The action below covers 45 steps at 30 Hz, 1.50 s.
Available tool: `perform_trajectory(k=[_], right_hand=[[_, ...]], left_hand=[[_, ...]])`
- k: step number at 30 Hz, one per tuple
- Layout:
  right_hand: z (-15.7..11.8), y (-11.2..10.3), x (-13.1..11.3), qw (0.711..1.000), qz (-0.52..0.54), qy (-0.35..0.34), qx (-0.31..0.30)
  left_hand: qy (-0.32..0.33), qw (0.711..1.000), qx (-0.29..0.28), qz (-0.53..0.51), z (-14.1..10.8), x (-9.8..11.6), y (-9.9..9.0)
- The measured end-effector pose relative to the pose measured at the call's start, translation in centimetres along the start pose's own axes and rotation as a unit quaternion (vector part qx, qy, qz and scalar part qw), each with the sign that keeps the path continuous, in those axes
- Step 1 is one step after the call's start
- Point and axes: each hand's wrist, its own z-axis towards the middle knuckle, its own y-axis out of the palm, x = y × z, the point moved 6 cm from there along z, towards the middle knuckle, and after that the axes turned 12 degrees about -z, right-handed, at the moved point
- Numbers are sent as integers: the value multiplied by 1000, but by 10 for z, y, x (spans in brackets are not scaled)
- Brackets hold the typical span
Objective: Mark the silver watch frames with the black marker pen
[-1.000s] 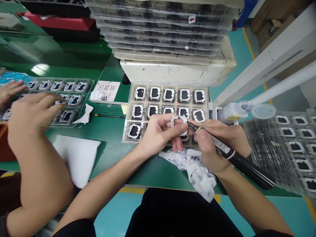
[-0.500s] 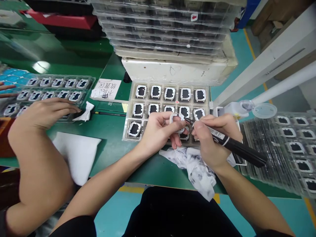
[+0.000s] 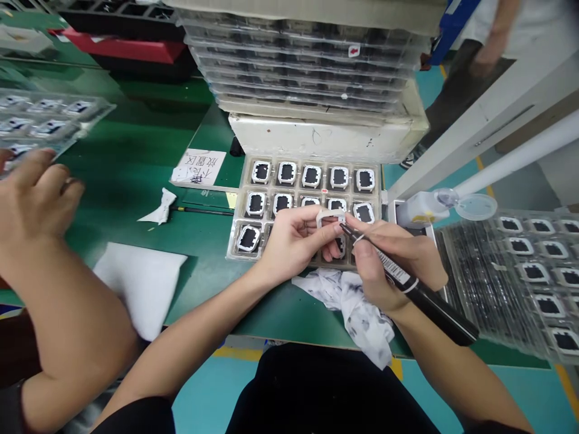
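Between the thumb and fingers of my left hand (image 3: 296,238) is a small white watch-case frame (image 3: 332,216), tilted up on edge. My right hand (image 3: 395,256) grips a black marker pen (image 3: 427,301) with a barcode label. Its dark tip is at the frame's lower edge; whether it touches, I cannot tell. Below both hands lies a clear plastic tray (image 3: 239,232) with rows of similar white frames over dark inserts; my hands hide part of its front row. A crumpled white cloth (image 3: 364,310) with dark smudges lies in front of the tray.
A tall stack of filled trays (image 3: 307,66) stands on a white box (image 3: 325,135) behind. More stacked trays (image 3: 534,277) and a clear bottle (image 3: 423,208) are at right. A co-worker's hand (image 3: 38,199) holds a tray (image 3: 49,123) at left, near a white cloth (image 3: 140,280).
The white frame has turned up on edge, and the marker's rear end has swung down. The co-worker's hand and tray have moved left. A person has appeared at the upper right.
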Motion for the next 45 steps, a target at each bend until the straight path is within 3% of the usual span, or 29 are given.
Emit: perform_trajectory(k=[7, 11, 20, 25, 31, 37, 45], right_hand=[[-1, 3, 2, 1000, 15, -9, -21], [-5, 4, 5, 999, 28, 0, 18], [-2, 0, -2, 998, -24, -26, -58], [-5, -3, -6, 998, -23, -58, -32], [-8, -3, -9, 995, -81, -49, -35], [-9, -3, -9, 995, -30, -80, 49], [-9, 2, -6, 993, -39, -90, 58]], left_hand=[[79, 995, 27, 52, -10, 3, 2], [100, 992, 39, 72, -14, 5, 3], [86, 996, -24, 1, 3, 4, 1], [76, 996, -36, 0, 6, 0, -2], [48, 999, -19, -1, 5, -7, -7], [0, 998, 0, -61, -1, -16, -3], [-15, 997, 24, -75, -5, -15, -1]])
